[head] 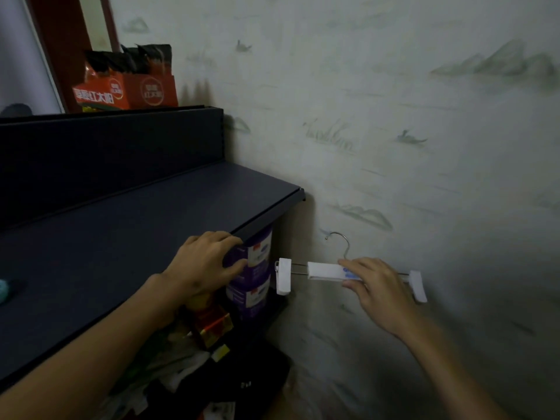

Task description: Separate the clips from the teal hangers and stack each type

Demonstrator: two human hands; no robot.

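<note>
**Hanger held, clips not yet removed**

A hanger [325, 271] is held level in front of the wall [394, 116] by the right hand [378, 294], whose fingers are curled over the right part of its pale centre bar, the thumb beneath. The hanger appears white in this dim light rather than teal. Its metal hook [341, 244] points upward. Two clips remain on the thin rod: the left clip [284, 275] at the far left end, the right clip [418, 285] just beyond the right hand's knuckles.

The left hand [203, 262] is laid on the front corner of the dark shelf [121, 237], fingers bent over the edge and gripping nothing else. Purple tubs [253, 274] are stacked under the shelf, just beside the left clip. A red packet [124, 83] stands on the upper ledge.

The step in hand is judged to be the start of clip removal: neither clip is off, and no stack of either kind is visible. For the next move, the left hand would likely be needed at the left clip, which must be slid or pulled off the rod end while the bar is steadied by the right. The tubs close by leave little room there.
</note>
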